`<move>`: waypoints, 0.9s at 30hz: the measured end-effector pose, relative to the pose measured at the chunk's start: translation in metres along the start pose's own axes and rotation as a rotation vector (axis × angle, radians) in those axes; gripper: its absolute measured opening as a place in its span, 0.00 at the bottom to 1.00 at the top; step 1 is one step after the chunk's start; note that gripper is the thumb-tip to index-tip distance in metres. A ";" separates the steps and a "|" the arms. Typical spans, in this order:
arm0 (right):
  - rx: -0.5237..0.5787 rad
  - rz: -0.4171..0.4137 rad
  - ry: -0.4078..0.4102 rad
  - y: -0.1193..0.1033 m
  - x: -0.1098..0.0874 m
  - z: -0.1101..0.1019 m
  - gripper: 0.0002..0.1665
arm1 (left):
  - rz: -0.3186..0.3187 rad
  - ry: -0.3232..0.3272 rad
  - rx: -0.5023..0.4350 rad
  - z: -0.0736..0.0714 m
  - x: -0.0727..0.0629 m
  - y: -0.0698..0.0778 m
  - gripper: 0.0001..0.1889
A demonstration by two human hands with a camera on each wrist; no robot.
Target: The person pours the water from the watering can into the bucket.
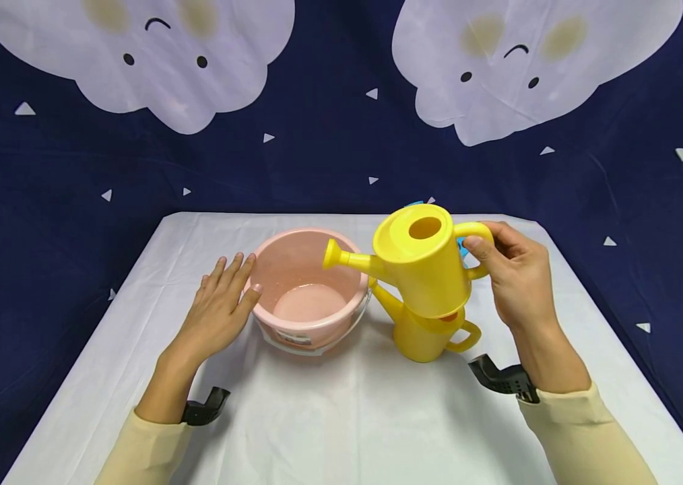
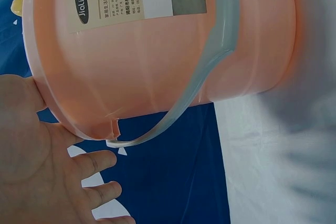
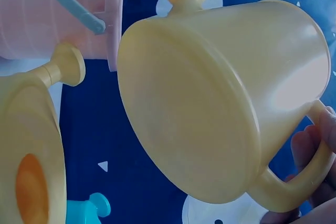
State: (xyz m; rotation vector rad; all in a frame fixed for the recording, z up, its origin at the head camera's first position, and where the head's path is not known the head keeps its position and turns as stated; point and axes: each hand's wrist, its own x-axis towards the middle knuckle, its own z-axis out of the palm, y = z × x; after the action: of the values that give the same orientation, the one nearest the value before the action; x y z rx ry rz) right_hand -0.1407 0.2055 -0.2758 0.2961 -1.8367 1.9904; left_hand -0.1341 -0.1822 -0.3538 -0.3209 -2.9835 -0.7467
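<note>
My right hand grips the handle of a yellow watering can, held up off the table with its spout pointing left over the rim of a pink bucket. In the right wrist view the raised watering can shows its flat base, with the fingers round its handle at the right edge. My left hand lies with fingers spread against the left side of the bucket rim. From the left wrist, that hand touches the rim below a pale grey bail handle. A little clear liquid appears in the bucket.
A second yellow watering can stands on the white table just right of the bucket, below the raised one. A blue watering can is mostly hidden behind them. A dark blue curtain with clouds hangs behind the table.
</note>
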 end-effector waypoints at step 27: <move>0.031 0.047 0.119 0.001 -0.022 -0.008 0.10 | -0.002 -0.005 -0.010 -0.002 -0.001 0.001 0.31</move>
State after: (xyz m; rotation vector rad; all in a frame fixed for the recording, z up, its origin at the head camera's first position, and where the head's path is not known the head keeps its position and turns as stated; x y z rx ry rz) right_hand -0.1202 0.2097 -0.2870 0.1408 -1.7552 2.0239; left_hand -0.1333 -0.1824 -0.3520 -0.3209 -2.9864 -0.7628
